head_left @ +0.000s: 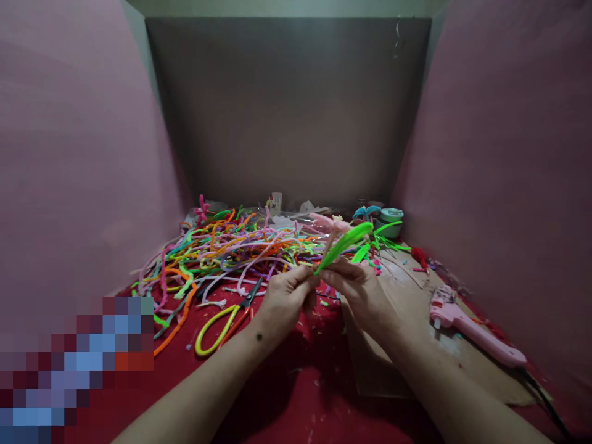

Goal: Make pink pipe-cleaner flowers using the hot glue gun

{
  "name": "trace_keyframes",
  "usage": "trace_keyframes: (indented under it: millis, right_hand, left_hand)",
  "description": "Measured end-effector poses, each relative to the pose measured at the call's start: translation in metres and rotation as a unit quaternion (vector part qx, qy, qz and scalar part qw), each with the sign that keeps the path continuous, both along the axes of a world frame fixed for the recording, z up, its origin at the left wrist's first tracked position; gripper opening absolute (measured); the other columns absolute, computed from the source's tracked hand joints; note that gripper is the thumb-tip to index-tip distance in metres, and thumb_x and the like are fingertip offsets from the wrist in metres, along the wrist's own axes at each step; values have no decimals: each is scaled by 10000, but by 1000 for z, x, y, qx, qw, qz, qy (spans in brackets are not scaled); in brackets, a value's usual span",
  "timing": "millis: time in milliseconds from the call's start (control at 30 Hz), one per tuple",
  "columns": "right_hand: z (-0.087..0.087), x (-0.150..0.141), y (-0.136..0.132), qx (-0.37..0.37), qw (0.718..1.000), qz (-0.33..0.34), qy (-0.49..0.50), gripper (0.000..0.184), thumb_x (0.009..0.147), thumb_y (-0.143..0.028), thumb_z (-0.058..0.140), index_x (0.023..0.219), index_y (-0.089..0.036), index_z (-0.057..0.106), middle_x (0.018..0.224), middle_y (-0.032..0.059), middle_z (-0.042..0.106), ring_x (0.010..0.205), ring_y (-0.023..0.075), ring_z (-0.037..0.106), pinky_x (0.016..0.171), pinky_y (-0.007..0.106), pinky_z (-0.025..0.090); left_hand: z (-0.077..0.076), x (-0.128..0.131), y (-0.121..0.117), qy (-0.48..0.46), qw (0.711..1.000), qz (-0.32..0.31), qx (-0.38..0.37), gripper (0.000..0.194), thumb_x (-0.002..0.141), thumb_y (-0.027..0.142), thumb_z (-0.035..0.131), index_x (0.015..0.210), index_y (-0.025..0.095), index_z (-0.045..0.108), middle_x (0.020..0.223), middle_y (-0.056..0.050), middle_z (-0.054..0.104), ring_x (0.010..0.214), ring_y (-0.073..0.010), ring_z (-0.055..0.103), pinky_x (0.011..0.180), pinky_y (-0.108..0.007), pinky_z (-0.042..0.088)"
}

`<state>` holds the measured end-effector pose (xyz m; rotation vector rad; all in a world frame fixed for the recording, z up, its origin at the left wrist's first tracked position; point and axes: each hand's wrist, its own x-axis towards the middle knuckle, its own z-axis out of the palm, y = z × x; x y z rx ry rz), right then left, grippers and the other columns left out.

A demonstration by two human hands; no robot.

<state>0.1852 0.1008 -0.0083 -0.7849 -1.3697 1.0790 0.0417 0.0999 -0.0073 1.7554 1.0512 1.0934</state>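
The base of the green looped strip (350, 242) is pinched between the fingers of the left hand (290, 296) and the right hand (359, 288), above the centre of the red surface (296, 388). The fingertips are partly hidden; whether the stem of the pink flower (337, 226) behind is also gripped cannot be told. Both forearms are cut off at the near edge, and the near left corner is obscured by pixelation. The scissors (216, 330) are placed left of the hands; the pink glue gun (476, 330) is rested on cardboard (383, 373) at right. The space is enclosed by pinkish side walls (69, 154) and a dark far panel (287, 111). Print on the white container (276, 200) cannot be read.
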Motion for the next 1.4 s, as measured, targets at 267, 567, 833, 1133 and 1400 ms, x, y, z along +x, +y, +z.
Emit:
trace_keyframes:
  millis: [267,567,833,1133,1400]
  right_hand:
    - [4,11,1,1,996,88,23,191,700,-233,669,876,-270,732,845,-4,705,859,186,593,852,358,432]
    - [-1,9,6,-31,993,90,62,231,652,-321,715,874,-262,732,785,9,711,803,213,614,802,384,468]
    - [0,-2,1,-14,996,44,70,184,673,-276,702,853,-277,734,795,-3,715,806,205,619,861,403,448]
    - [8,14,4,4,997,80,-16,206,651,-322,717,842,-251,743,769,6,702,772,187,606,778,349,474]
    - [-5,22,15,4,994,107,-24,174,646,-323,728,817,-293,738,778,-7,705,822,200,618,805,369,478]
  left_hand:
    - [0,-2,0,-251,918,-201,-234,249,761,356,603,652,142,537,409,46,503,281,-47,386,349,-179,333]
    - [9,-6,-1,-70,978,-150,-131,262,818,347,505,636,159,520,492,20,533,393,-89,479,442,-218,369]
    - [-2,1,-4,67,991,48,108,230,831,280,471,624,182,497,519,39,470,461,-76,425,495,-205,337]
    - [10,-4,-1,-139,972,-96,-161,231,756,297,576,598,143,507,428,41,510,318,-40,396,328,-154,281]
    - [4,-6,2,-204,921,-203,-262,234,715,326,640,643,136,524,403,63,453,279,-7,290,342,-165,186]
